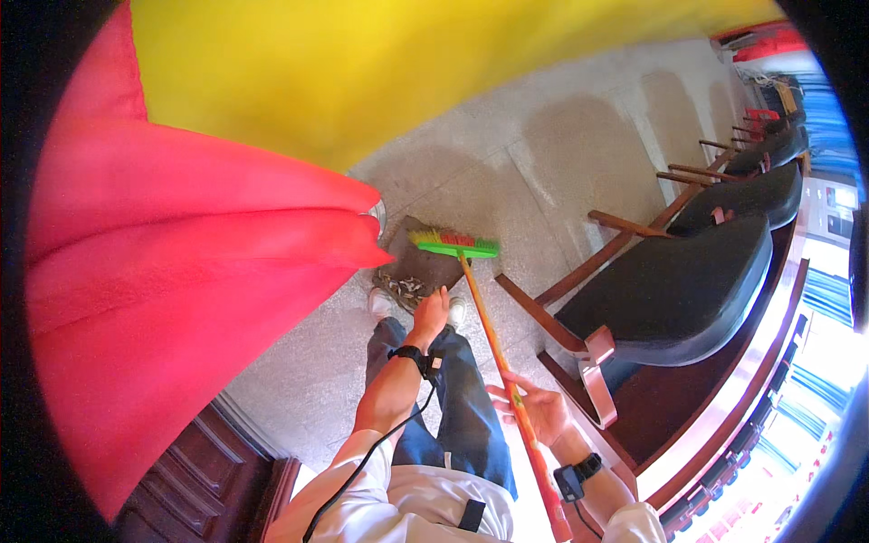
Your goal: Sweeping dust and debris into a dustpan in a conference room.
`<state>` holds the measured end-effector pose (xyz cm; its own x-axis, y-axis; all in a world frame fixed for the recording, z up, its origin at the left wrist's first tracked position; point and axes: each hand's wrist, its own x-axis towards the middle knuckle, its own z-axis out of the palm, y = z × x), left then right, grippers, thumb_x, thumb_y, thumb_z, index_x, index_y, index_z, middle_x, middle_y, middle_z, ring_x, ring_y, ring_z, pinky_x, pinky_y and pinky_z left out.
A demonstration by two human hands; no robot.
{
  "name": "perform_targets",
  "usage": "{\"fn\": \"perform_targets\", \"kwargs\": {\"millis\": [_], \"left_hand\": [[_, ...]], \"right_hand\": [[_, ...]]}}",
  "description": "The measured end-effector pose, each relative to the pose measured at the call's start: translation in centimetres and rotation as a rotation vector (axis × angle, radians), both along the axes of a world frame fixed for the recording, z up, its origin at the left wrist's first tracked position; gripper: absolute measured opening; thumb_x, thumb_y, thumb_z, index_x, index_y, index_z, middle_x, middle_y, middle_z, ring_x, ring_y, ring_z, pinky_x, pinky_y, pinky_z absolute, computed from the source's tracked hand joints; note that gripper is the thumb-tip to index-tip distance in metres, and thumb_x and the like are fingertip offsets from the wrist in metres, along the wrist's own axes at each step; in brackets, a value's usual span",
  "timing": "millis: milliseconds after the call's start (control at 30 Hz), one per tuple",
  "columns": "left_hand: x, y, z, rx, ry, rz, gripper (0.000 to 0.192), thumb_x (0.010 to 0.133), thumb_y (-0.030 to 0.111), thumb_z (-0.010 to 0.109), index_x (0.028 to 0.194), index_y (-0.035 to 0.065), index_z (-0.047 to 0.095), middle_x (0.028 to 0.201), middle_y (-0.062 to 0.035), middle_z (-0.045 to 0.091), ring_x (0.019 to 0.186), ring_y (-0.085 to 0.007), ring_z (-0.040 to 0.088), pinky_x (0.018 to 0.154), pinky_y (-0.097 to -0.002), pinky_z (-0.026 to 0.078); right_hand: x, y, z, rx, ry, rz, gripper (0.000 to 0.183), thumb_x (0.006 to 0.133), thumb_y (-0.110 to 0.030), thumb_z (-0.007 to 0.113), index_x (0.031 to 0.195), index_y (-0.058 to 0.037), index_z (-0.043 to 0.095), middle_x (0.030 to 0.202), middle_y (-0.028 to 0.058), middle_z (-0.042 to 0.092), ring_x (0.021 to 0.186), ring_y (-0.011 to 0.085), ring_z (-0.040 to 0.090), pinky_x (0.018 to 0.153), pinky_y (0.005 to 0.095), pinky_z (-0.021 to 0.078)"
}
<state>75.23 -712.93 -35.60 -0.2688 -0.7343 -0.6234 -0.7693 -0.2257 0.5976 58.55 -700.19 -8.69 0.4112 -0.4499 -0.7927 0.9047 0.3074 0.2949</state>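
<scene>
My right hand [540, 410] holds a broom's orange handle [485, 315], the thumb across it and the other fingers spread behind. At the far end, the broom's green head [458, 250] has yellow, red and green bristles and lies over the edge of a dark dustpan [424, 265]. Dry debris [406, 288] is gathered at the dustpan's near end. My left hand [432, 313] is closed at that near end, between my shoes as seen from above. The grip on the dustpan is hidden beneath the fingers.
Large red cloth [190, 265] and yellow cloth [292, 75] hang close on the left and above. Along the right stand several chairs with black seats [672, 292] and wooden arms, beside a long dark wooden table [686, 414]. Dark panelled wood [204, 468] is at lower left.
</scene>
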Motion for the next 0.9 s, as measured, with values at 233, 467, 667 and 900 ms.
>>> {"fn": "perform_targets", "kwargs": {"millis": [233,467,667,900], "left_hand": [[0.0,0.7,-1.0,-0.149,0.044,0.038,0.05,0.096,0.035,0.031,0.082,-0.0016,0.062,0.074,-0.0273,0.061,0.074,-0.0455,0.06,0.067,-0.0542,0.046],[0.5,0.7,-1.5,-0.152,0.046,0.014,0.049,0.097,0.036,0.031,0.085,-0.0015,0.061,0.076,-0.0282,0.061,0.075,-0.0456,0.06,0.069,-0.0541,0.046],[0.7,1.2,-1.8,-0.166,0.073,0.005,0.047,0.097,0.034,0.031,0.081,-0.0012,0.059,0.075,-0.028,0.06,0.074,-0.045,0.059,0.068,-0.0536,0.046],[0.3,0.7,-2.0,-0.176,0.134,0.018,0.046,0.097,0.031,0.035,0.079,-0.0028,0.06,0.071,-0.0276,0.06,0.07,-0.0457,0.059,0.062,-0.0537,0.045]], "right_hand": [[2.9,1.0,0.8,0.159,0.611,0.647,0.049,0.09,-0.01,0.054,0.13,-0.0277,0.031,0.065,0.0021,0.04,0.045,0.0083,0.033,0.037,0.0227,0.0277],[1.8,2.4,1.9,0.107,0.66,0.637,0.047,0.092,-0.014,0.049,0.133,-0.0217,0.027,0.065,0.0008,0.043,0.04,0.0083,0.034,0.032,0.024,0.0303],[-2.2,7.5,-12.9,0.206,1.246,1.152,0.019,0.093,-0.024,0.042,0.106,-0.009,0.041,0.065,0.0069,0.052,0.05,0.0167,0.053,0.039,0.0338,0.0437],[-1.7,3.6,-21.1,0.231,1.718,1.402,0.037,0.088,-0.034,0.049,0.086,0.0016,0.058,0.082,0.0293,0.061,0.082,0.0459,0.059,0.073,0.0522,0.0445]]}}
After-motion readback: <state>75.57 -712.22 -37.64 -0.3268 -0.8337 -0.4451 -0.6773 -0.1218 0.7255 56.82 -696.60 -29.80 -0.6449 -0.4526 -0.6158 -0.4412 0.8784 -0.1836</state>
